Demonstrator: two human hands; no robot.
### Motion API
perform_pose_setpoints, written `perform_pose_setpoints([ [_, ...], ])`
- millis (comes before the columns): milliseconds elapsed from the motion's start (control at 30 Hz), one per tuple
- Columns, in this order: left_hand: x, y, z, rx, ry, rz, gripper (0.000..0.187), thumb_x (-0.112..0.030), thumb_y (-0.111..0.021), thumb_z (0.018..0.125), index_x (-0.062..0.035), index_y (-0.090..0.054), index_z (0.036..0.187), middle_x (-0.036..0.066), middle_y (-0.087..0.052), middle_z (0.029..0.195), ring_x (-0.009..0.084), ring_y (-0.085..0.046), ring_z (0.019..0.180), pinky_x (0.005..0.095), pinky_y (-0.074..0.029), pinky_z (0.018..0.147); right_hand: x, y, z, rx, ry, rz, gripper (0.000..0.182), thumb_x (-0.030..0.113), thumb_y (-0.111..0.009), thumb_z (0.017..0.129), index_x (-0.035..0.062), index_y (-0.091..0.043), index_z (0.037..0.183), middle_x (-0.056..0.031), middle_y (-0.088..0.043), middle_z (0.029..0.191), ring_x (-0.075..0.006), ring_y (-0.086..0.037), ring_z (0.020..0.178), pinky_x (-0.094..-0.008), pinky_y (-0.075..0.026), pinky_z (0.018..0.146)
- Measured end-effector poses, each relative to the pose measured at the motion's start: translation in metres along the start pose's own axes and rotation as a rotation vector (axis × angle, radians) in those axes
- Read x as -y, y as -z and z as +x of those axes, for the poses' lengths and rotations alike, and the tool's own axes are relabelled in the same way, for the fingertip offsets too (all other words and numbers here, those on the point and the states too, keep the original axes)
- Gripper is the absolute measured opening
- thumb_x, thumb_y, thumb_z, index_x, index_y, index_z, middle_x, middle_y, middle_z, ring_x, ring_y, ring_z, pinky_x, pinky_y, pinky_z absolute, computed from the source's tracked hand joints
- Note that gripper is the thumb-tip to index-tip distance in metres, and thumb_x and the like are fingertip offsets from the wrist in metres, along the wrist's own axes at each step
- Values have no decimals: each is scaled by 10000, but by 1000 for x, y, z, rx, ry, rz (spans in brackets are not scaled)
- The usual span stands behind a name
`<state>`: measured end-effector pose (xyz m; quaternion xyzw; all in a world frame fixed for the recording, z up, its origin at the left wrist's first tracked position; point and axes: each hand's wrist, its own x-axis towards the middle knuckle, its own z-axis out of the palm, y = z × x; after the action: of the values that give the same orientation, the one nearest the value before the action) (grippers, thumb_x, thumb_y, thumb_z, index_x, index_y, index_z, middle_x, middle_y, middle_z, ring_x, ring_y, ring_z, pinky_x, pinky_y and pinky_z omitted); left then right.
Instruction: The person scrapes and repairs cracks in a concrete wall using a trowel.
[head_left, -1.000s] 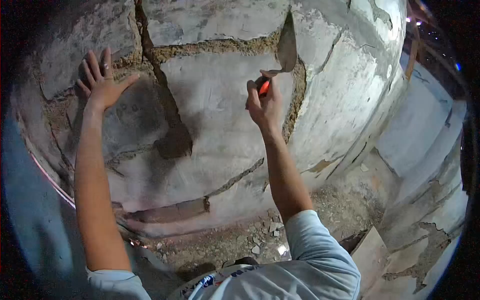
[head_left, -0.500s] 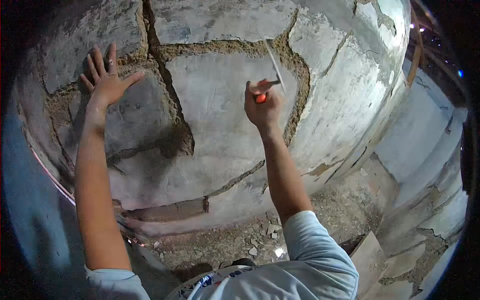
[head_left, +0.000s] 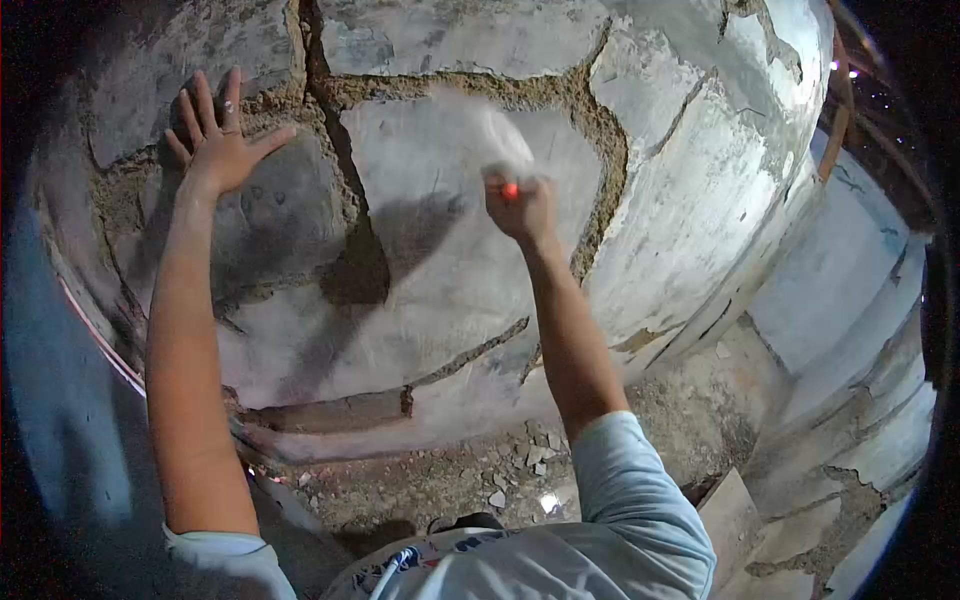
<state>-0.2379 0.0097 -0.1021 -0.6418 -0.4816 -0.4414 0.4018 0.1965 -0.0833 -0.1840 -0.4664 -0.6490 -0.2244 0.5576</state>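
Observation:
My right hand [head_left: 522, 205] is wrapped round the orange-red handle of a trowel [head_left: 497, 138], held up in front of the cracked wall [head_left: 440, 250]. The trowel's pale blade is smeared by motion and points up and to the left, overlapping a smooth grey plaster panel. My left hand [head_left: 222, 158] has its fingers spread against the wall at the upper left, beside a rough brown groove. Deep grooves and cracks with crumbly brown edges run between the plaster panels. Shadows from the arms fall on the wall between the two hands.
Broken plaster bits and rubble [head_left: 480, 480] lie along the wall's foot. A flat slab [head_left: 730, 520] leans at the lower right. Another cracked wall [head_left: 850, 430] stands on the right, and a blue surface [head_left: 70, 400] is at the left. Wooden poles [head_left: 838, 120] show at the upper right.
The trowel blade has turned from edge-on, tilted upward, to a blurred broad face swung leftward. My right hand has shifted slightly left. My left hand stays against the wall.

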Motion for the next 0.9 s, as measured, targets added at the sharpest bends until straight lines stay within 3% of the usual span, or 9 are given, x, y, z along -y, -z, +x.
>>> perform_pose_setpoints([
  [33,-1,0,-1,5,6,2,1188,-914,-531,781,-417,130,1633,85,245,1707,390,198,1565,758,49,1159,10,6,9,259,-371,-157,211,272,-689,887,89,-724,986,-220,-724,869,-409,-721,817,-451,-561,721],
  [167,3,-3,1,-31,-7,18,1190,-916,-530,780,-418,139,1630,80,246,1707,385,198,1565,772,51,1150,40,24,3,-85,-222,59,165,127,-705,852,79,-714,1009,-186,-739,882,-381,-735,838,-413,-564,721],
  [267,1,-6,0,-51,-6,25,1183,-911,-528,786,-421,144,1627,76,246,1707,381,208,1563,776,61,1148,11,6,-7,-151,182,151,155,113,-698,856,74,-711,1005,-187,-752,931,-298,-759,885,-373,-578,762],
  [367,0,-4,1,-38,10,-3,1181,-913,-530,783,-428,140,1626,73,243,1707,376,215,1561,773,71,1149,-1,-11,-11,-50,62,85,191,138,-721,850,54,-698,1020,-203,-736,896,-316,-754,875,-378,-575,772],
  [467,0,-5,1,-9,25,-6,1184,-922,-530,772,-441,138,1624,75,244,1707,378,220,1560,775,70,1147,22,3,0,166,-353,-212,184,162,-697,888,49,-692,1033,-194,-712,835,-356,-733,827,-411,-564,741],
  [567,2,-5,0,-31,0,5,1186,-930,-525,766,-441,130,1626,82,244,1706,384,217,1559,787,66,1138,50,4,-5,-294,14,131,191,214,-657,928,49,-684,1022,-186,-702,824,-343,-725,776,-421,-553,700],
  [667,3,-8,-1,-38,-4,-4,1170,-922,-523,777,-442,122,1627,79,243,1707,385,215,1559,795,62,1133,1,-27,-25,-221,26,73,213,193,-637,939,23,-683,1057,-170,-692,823,-307,-724,764,-402,-546,701],
  [833,-2,-3,-3,-22,12,-25,1147,-899,-548,784,-466,105,1622,48,248,1706,367,227,1558,799,51,1143,24,-14,-18,122,-319,-56,198,100,-608,878,28,-684,1046,-206,-672,823,-270,-699,748,-407,-540,716],
  [900,1,-3,2,-39,27,-27,1146,-889,-566,783,-474,99,1620,37,250,1705,359,235,1557,801,47,1146,56,-8,-12,-133,-238,122,179,79,-658,856,-8,-672,1012,-143,-629,751,-234,-630,679,-369,-514,676],
])
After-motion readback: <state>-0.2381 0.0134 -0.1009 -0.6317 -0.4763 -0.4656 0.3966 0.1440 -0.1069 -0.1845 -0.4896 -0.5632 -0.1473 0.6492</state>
